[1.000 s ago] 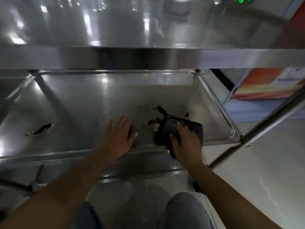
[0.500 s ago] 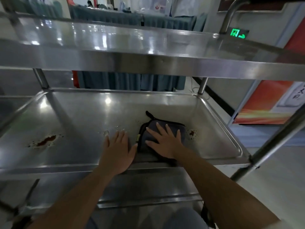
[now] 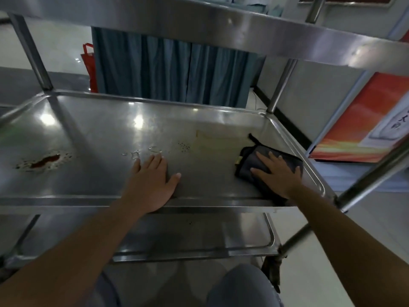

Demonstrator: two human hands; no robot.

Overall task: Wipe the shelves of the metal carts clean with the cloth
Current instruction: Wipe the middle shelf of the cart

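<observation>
A dark folded cloth (image 3: 261,161) is pressed flat against the middle shelf (image 3: 106,129) of a stainless-steel cart by the right hand (image 3: 277,173), seen right of centre in the frame. The fingers (image 3: 262,157) are held straight and spread over the fabric, not curled around it. The cloth lies close to the shelf's right rim and near its front edge, with a small loop trailing from its far corner.

The left hand (image 3: 150,185) is laid palm down on the bare metal at centre frame, its fingers straight and together, its thumb held out to the side; nothing is held in it. Water droplets (image 3: 141,151) are seen just beyond its fingertips, and a reddish-brown stain (image 3: 45,161) is spread over the shelf at the left of the frame, well apart from both hands.

A top shelf (image 3: 221,25) crosses the upper frame, and a lower shelf (image 3: 199,238) is seen below. Blue curtains (image 3: 172,67) and a red bag (image 3: 89,65) are visible behind the cart, an orange panel (image 3: 363,120) at the right.
</observation>
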